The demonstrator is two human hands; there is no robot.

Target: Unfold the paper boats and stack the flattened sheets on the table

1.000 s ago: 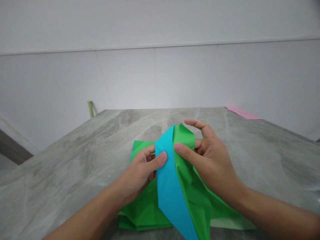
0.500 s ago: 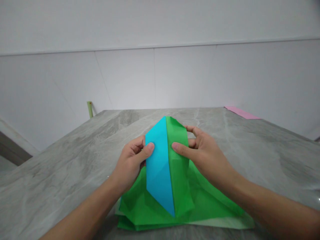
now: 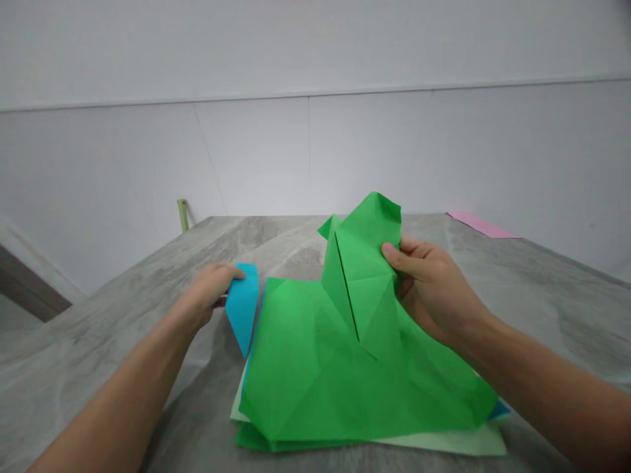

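Pinched in my left hand [image 3: 207, 292] is a folded piece of blue paper [image 3: 245, 305], tilted over the table left of the green paper. My right hand [image 3: 434, 282] grips a creased, folded piece of green paper [image 3: 367, 253] by its right side, thumb in front and fingers behind. That piece stands raised, with pointed corners at the top and a long slit-like fold down its front. Under it lies a large creased green sheet [image 3: 300, 381], on top of other sheets. Pale green [image 3: 448, 441] and blue edges peek out from below.
A grey marbled table [image 3: 532, 309] runs back to a white wall [image 3: 256, 157]. Pink paper [image 3: 486, 225] lies at its far right edge. Near the far left corner a light green stick-like object [image 3: 183, 215] stands up.
My left hand has moved left and down, taking the blue paper away from the green piece. My right hand has lifted the green piece up and slightly right, showing its folds.
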